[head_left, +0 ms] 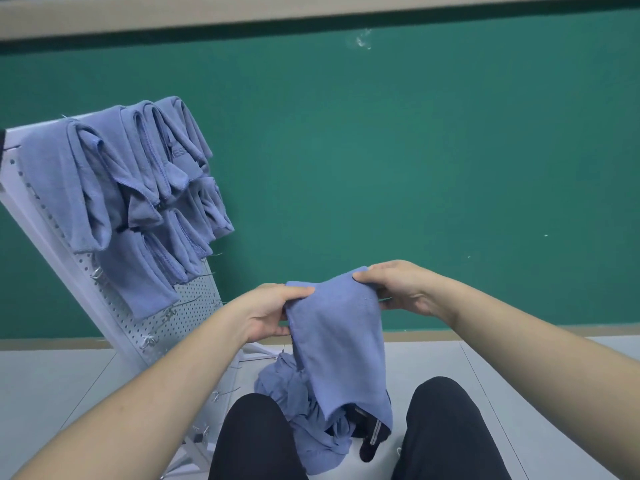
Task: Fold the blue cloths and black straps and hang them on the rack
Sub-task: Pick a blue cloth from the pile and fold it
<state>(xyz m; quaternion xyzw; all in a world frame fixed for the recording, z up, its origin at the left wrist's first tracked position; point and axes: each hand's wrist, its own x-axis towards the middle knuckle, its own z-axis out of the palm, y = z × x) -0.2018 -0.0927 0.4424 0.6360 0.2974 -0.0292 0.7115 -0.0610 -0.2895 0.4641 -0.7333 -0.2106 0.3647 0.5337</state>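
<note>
While a green wall (415,168) fills the far side above a grey floor (52,393), the white pegboard rack (194,306) leans at left, its upper hooks covered by folded blue cloths (114,188). Between the person's dark-trousered knees (446,431) lies a pile (294,407) of loose cloths with a black strap (372,434). The cloth (339,337) hangs in front of the pile, partly hiding it, its top corners pinched by the left hand (273,311) and right hand (401,289).

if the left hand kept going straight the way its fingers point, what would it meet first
Most likely the right hand: the left hand points rightward across the held blue cloth, whose top edge both hands pinch. Depth is unclear, so it could pass just short of it.
</note>
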